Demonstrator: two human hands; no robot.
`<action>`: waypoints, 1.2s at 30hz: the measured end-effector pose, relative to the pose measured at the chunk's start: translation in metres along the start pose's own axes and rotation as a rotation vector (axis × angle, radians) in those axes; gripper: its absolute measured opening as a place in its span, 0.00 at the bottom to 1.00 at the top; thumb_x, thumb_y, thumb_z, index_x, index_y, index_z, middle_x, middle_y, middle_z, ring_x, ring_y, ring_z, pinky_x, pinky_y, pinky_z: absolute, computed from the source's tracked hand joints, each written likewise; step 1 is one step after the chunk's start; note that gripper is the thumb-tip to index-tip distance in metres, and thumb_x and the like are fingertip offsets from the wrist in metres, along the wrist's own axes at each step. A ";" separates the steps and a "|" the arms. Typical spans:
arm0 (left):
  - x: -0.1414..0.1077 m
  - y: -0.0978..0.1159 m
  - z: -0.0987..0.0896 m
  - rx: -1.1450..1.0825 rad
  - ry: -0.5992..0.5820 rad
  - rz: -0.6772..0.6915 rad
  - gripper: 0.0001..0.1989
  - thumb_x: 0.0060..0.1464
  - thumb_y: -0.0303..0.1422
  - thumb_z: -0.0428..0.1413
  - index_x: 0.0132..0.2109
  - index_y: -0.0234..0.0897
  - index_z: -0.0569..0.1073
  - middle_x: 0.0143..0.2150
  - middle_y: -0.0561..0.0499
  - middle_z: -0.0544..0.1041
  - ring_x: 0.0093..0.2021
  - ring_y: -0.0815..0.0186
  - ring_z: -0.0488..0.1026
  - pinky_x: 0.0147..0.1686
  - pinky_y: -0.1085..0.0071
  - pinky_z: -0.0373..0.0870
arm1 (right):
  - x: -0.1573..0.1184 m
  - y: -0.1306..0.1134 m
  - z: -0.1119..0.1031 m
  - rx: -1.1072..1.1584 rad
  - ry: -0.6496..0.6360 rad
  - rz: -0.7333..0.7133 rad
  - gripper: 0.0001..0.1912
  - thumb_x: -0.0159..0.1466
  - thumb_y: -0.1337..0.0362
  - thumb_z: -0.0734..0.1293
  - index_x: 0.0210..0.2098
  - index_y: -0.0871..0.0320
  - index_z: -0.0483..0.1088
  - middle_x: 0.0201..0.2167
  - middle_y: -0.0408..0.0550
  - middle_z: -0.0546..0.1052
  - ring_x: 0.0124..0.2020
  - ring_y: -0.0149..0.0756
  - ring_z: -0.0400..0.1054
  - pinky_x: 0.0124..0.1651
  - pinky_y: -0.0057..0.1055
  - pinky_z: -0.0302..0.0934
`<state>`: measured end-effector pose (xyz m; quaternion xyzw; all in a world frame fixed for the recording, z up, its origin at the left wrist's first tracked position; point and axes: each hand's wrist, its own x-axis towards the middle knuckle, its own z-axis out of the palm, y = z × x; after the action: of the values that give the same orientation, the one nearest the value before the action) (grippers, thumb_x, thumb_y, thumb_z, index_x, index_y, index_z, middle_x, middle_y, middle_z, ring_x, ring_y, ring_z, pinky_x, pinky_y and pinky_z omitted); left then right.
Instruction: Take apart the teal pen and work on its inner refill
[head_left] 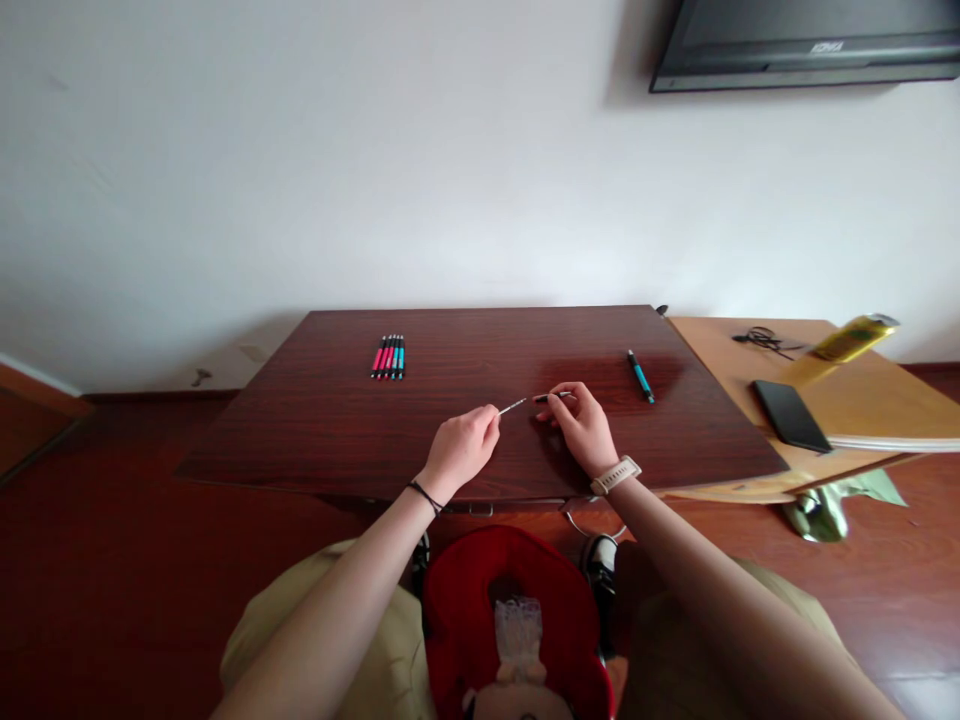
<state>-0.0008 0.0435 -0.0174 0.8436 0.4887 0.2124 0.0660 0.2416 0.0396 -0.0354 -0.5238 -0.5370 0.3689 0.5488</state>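
My left hand (463, 445) pinches a thin, pale pen refill (513, 406), whose tip points right. Across from it, my right hand (589, 432) has its fingers closed on a dark pen part (547, 398). A small gap separates the refill's tip from that part. Further right on the dark wooden table (480, 340) lies a blue-and-black pen (640, 377). Several pink and blue pens (388, 357) lie side by side in a row at the left.
A lighter side table (705, 350) adjoins on the right, bearing a black phone (789, 415), a coiled cable (765, 339) and a yellow can (855, 338). A screen (810, 50) hangs on the wall. Below, a red stool (480, 570) stands between the legs.
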 end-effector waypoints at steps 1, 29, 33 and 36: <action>0.001 0.000 0.000 -0.005 0.000 0.002 0.11 0.78 0.33 0.49 0.46 0.43 0.74 0.44 0.50 0.86 0.39 0.60 0.84 0.37 0.66 0.68 | 0.000 0.000 0.001 -0.024 -0.005 -0.005 0.19 0.72 0.44 0.70 0.49 0.51 0.69 0.47 0.52 0.88 0.38 0.42 0.85 0.40 0.35 0.74; 0.001 0.002 0.003 0.007 0.028 -0.026 0.11 0.79 0.34 0.47 0.49 0.43 0.73 0.46 0.48 0.85 0.41 0.59 0.83 0.37 0.66 0.69 | 0.005 0.004 0.004 -0.448 -0.057 -0.131 0.30 0.74 0.57 0.63 0.74 0.52 0.68 0.44 0.50 0.87 0.42 0.47 0.83 0.53 0.45 0.74; 0.001 0.002 0.003 -0.010 0.033 -0.034 0.10 0.79 0.34 0.47 0.49 0.43 0.73 0.47 0.48 0.85 0.41 0.59 0.83 0.37 0.66 0.69 | 0.006 0.006 0.004 -0.422 -0.013 -0.136 0.29 0.73 0.55 0.65 0.72 0.53 0.68 0.45 0.51 0.86 0.41 0.48 0.83 0.51 0.44 0.74; 0.002 0.000 0.003 -0.036 0.052 -0.052 0.10 0.79 0.33 0.47 0.49 0.43 0.72 0.46 0.49 0.85 0.42 0.59 0.84 0.39 0.66 0.69 | 0.005 0.005 0.004 -0.387 -0.007 -0.136 0.23 0.73 0.54 0.65 0.64 0.52 0.69 0.43 0.51 0.85 0.40 0.46 0.83 0.48 0.42 0.73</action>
<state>0.0014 0.0458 -0.0192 0.8235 0.5082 0.2411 0.0741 0.2397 0.0464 -0.0392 -0.5808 -0.6339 0.2226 0.4597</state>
